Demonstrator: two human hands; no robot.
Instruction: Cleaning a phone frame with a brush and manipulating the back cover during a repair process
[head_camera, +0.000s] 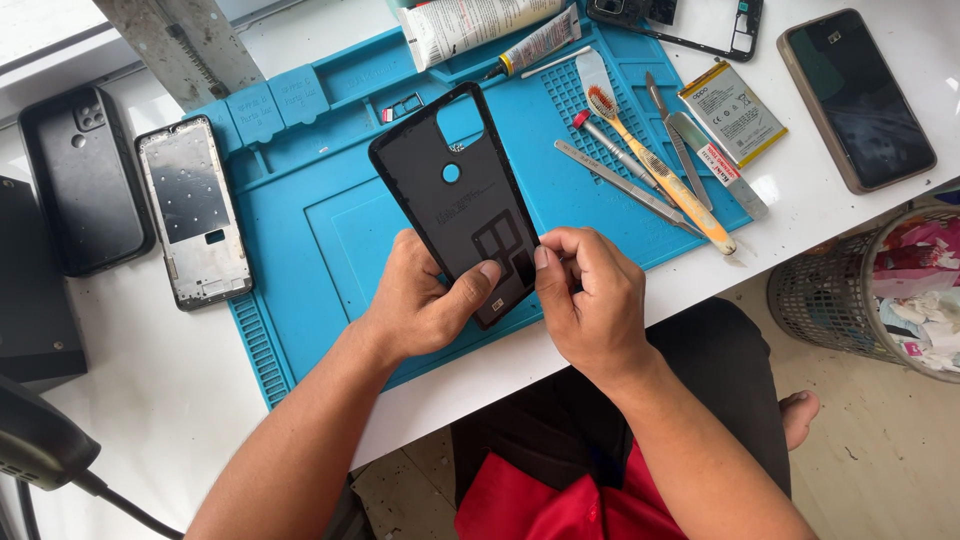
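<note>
A black phone back cover (455, 190) is held inner side up over the blue work mat (330, 220). My left hand (425, 300) grips its lower left edge, thumb pressed on the inner face. My right hand (590, 295) pinches the lower right edge with thumb and fingertips. The cover has a camera cut-out at its top and a small round hole below it.
On the mat's right lie a toothbrush (655, 170), tweezers and metal pry tools (625, 185). A battery (732, 112) and a dark phone (857, 100) rest on the white table. A silver phone frame (193, 212) and another black cover (85, 180) lie left. A mesh waste basket (870, 290) stands right.
</note>
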